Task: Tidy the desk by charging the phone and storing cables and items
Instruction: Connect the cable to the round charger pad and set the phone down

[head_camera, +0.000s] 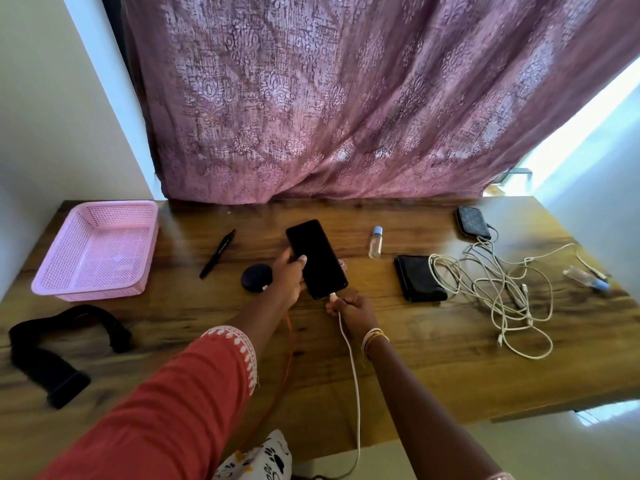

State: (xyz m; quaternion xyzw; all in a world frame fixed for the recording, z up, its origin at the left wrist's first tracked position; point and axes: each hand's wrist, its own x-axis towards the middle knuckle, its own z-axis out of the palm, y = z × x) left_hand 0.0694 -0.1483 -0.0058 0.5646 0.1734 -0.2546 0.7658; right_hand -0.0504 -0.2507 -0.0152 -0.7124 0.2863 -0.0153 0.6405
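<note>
Phone in our left hand sits near the middle of the desk, dark screen up, with the thumb on the glass and fingers closed around its left side. Our right hand pinches the plug of a white charging cable right at the phone's lower end; we cannot tell if the plug is fully in. The cable runs back over the front edge of the desk. A pink basket stands at the back left corner. A black pen and a round dark case lie left of the phone. A black wallet touches a tangle of white cables toward the right edge. A black strap lies by the left front edge.
</note>
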